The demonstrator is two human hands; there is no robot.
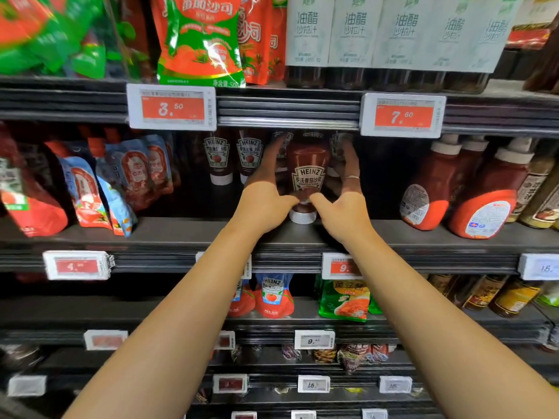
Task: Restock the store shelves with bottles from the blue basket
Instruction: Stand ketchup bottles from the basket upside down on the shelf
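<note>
Both hands: left hand [266, 189], right hand [341, 201] | fingers flank, hold ketchup bottle [308, 173] | cap-down on shelf [181, 231]

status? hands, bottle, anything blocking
Both hands, left hand and right hand, flank the ketchup bottle, cap-down on shelf. More bottles behind; front clear.
</note>
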